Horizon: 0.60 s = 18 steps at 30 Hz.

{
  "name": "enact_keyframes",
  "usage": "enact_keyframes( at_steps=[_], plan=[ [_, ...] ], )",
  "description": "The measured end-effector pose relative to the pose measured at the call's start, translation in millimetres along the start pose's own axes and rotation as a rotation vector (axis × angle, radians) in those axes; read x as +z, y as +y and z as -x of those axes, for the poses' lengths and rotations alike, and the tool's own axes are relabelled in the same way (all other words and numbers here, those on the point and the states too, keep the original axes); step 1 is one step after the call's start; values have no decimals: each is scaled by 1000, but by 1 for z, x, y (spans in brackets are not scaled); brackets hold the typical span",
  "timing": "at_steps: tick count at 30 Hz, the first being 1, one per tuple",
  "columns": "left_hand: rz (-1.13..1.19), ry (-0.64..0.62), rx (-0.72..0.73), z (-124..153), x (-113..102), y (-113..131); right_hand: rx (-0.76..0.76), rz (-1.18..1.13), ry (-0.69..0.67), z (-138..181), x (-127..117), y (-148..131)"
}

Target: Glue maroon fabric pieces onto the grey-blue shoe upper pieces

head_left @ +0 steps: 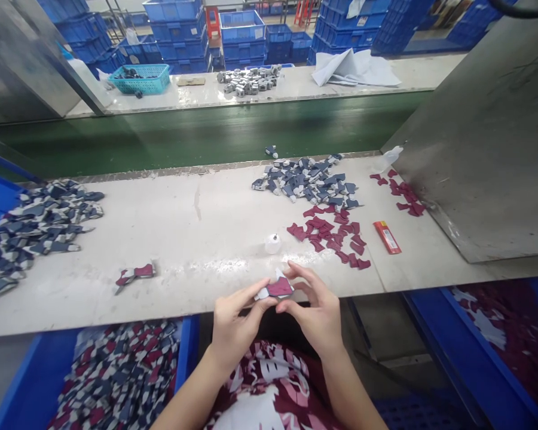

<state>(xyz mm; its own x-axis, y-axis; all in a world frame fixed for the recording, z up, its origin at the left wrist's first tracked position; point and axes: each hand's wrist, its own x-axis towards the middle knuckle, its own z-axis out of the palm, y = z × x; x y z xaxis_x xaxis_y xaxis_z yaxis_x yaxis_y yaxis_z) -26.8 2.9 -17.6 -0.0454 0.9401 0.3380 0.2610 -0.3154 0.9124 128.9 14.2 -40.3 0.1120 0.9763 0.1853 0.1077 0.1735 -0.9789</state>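
Observation:
Between my two hands, just over the front edge of the table (170, 239), is a small grey-white plastic part with a maroon face (280, 288). My left hand (240, 316) pinches its left end between thumb and fingers. On its right side my right hand (316, 307) curls around, thumb and fingertips at the edge. Beyond the hands stands a small white bottle (272, 243) with a dark tip. Maroon flat pieces (327, 230) are scattered to its right, with a heap of navy-and-white parts (305, 179) behind them. Two maroon-faced parts (135, 273) lie to the left.
Another navy-and-white heap (45, 221) covers the table's left end. Below are a blue bin (188, 349) of parts and a right-hand blue bin (475, 358). A red packet (387, 237) lies near a metal panel (488, 143). A green conveyor belt (197, 134) runs behind.

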Motion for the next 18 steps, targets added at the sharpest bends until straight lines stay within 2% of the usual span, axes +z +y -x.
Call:
enact_keyframes(
  at_steps=[3, 6, 8, 12, 18],
  plan=[
    [65, -41, -113, 0, -3, 6, -390, 295, 32, -3, -8, -6],
    [120, -76, -201, -1, -6, 10, -579, 421, -34, -7, -15, -9],
    [142, -91, -252, -1, -7, 12, -617, 451, -83, -8, -16, -9],
    [200, -111, -345, -1, -6, 16, -584, 490, -168, -8, -15, -8],
    [398, -45, -509, -2, -1, 20, -585, 382, -73, -3, -5, -3]
  ],
)
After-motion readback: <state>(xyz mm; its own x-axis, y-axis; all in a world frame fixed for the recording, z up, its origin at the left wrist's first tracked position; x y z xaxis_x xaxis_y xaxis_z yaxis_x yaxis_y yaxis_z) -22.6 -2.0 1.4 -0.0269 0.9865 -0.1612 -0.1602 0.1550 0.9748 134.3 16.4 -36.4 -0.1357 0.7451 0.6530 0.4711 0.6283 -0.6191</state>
